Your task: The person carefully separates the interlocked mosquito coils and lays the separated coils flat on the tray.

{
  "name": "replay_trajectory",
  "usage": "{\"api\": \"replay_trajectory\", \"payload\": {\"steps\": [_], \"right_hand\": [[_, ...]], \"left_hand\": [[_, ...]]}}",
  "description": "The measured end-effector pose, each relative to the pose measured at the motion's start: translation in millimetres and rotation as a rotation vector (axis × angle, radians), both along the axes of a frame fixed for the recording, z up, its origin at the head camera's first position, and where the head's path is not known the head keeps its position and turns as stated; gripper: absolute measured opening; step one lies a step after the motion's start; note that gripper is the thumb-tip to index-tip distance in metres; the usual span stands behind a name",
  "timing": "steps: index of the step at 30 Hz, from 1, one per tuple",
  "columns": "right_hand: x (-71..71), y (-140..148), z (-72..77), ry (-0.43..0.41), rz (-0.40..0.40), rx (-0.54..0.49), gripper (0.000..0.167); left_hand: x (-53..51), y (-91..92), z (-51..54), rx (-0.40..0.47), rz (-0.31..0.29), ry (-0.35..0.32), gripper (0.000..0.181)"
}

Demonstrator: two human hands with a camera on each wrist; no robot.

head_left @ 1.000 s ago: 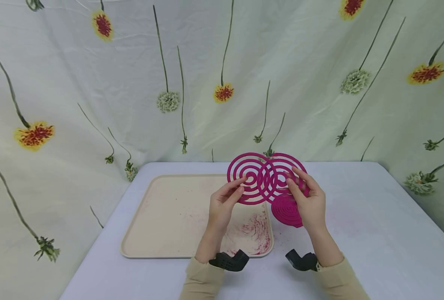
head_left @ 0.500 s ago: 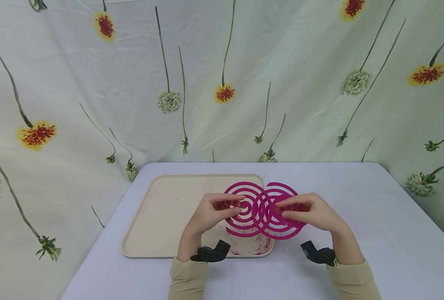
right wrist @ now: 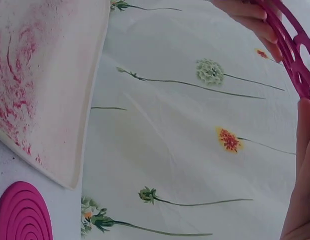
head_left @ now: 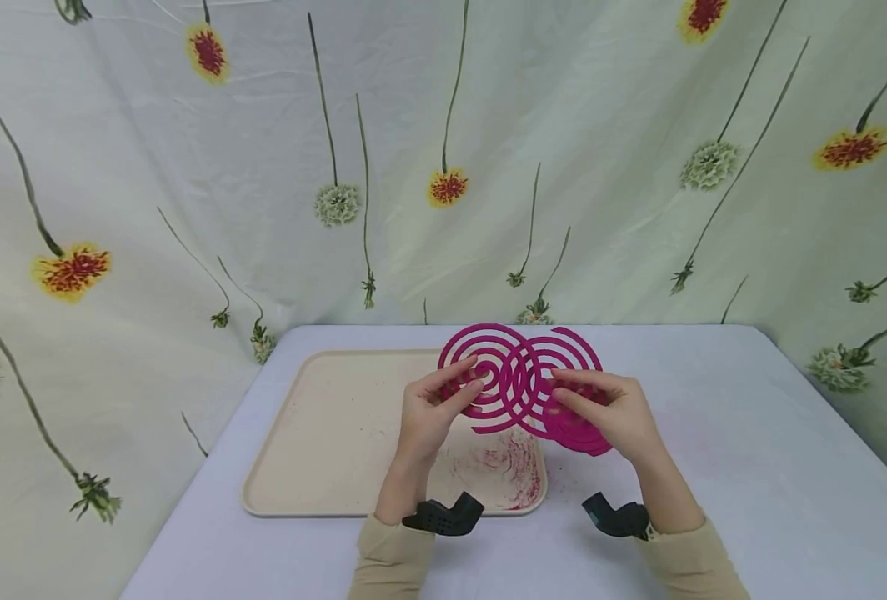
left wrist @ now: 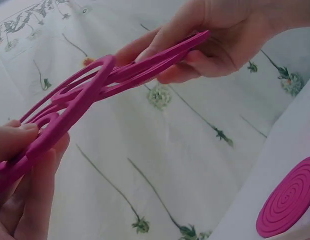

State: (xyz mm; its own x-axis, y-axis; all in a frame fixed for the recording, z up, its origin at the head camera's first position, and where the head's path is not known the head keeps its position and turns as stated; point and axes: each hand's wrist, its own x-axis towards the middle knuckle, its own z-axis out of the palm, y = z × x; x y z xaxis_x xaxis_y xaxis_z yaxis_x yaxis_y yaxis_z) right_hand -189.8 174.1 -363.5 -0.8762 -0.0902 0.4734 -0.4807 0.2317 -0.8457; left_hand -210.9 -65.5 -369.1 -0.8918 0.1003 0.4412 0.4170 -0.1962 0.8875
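Two pink mosquito coils overlap and are partly threaded through each other, held up above the table. My left hand (head_left: 424, 417) pinches the left coil (head_left: 488, 327) near its centre between thumb and fingers. My right hand (head_left: 627, 417) pinches the right coil (head_left: 583, 343), also near the middle. In the left wrist view both coils (left wrist: 69, 115) appear nearly edge-on, stretched between the two hands. Below the right hand, a tightly wound, unseparated pink coil (head_left: 574, 433) lies on the table; the left wrist view shows this flat coil (left wrist: 287, 197) more fully.
A beige tray (head_left: 316, 467) lies on the white table (head_left: 751, 433), left of the flat coil. Pink powder and crumbs (head_left: 514, 471) smear its near right corner. Behind the table hangs a flower-printed cloth (head_left: 623, 167).
Both hands lowered the joined coils towards the table, then raised them part of the way back up. The coils have turned relative to each other and still overlap. The flat coil and tray stayed put.
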Motion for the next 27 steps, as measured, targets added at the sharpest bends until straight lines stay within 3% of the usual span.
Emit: {"api": "replay_trajectory", "payload": {"steps": [4,10,13,20,27], "right_hand": [[0.3,-10,-2.4,0.031,-0.087,-0.116,0.027],[-1.6,-23,-6.6,0.125,-0.203,-0.308,0.025],[-3.3,-28,-9.7,0.174,-0.228,-0.366,0.025],[-7.1,-29,-12.4,0.215,-0.171,-0.339,0.026],[-6.2,-14,-5.8,0.095,-0.127,-0.282,0.034]], "left_hand": [[0.7,13.0,-1.8,0.099,0.021,0.014,0.029],[5.6,35.2,-6.9,0.14,-0.088,0.054,0.033],[8.8,42.5,-9.6,0.136,-0.107,0.041,0.037],[6.9,37.7,-9.0,0.149,-0.083,0.069,0.037],[-0.1,14.0,-3.1,0.043,-0.023,0.139,0.044]]}}
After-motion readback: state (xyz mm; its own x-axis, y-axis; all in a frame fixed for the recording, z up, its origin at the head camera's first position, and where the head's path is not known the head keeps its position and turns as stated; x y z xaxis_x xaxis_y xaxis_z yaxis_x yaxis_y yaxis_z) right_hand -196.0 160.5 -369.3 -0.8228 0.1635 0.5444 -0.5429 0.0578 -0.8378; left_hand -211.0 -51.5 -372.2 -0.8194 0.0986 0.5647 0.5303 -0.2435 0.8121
